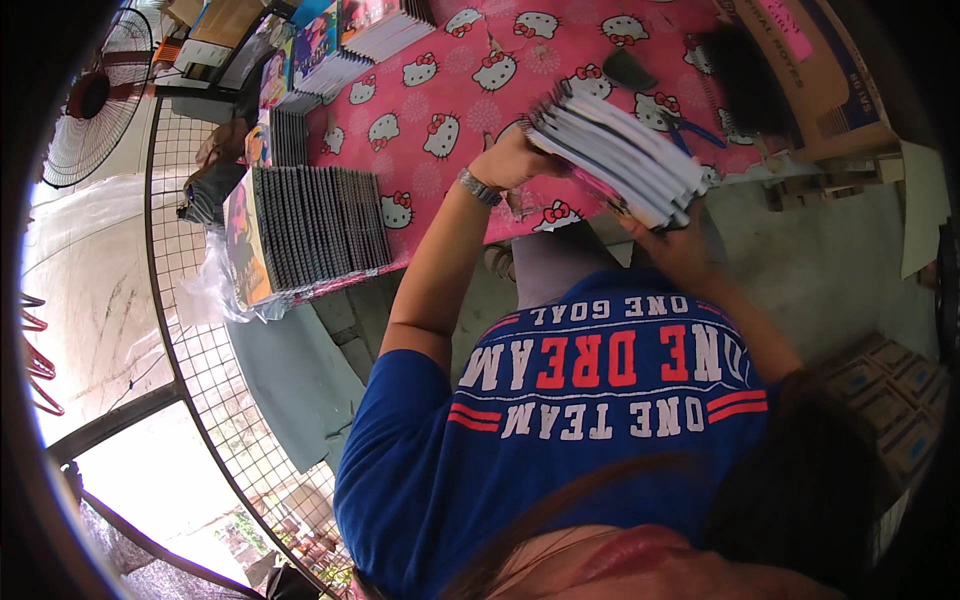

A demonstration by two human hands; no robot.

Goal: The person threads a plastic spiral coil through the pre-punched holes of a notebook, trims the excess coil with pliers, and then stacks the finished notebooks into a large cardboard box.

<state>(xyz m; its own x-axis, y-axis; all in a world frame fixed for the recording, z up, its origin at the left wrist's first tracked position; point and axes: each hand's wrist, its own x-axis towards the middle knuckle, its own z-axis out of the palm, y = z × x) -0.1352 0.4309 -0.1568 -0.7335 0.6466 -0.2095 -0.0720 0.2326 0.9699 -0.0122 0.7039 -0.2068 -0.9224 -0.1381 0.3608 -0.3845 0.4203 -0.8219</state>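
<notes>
Both my hands hold a thick stack of spiral notebooks, tilted above the near edge of the table. My left hand, with a watch on its wrist, is closed round the stack's left end at the wire bindings. The lower right end rests in my right hand, whose fingers are partly hidden beneath it. White page edges face up, and a bit of pink cover shows below. To the left, a long row of spiral notebooks stands on the table with black bindings upward.
A pink cartoon-print cloth covers the table. More notebook piles stand at the back left. Beyond my hands lie a blue-handled tool and a dark flat piece. A cardboard box is at right, a fan at far left.
</notes>
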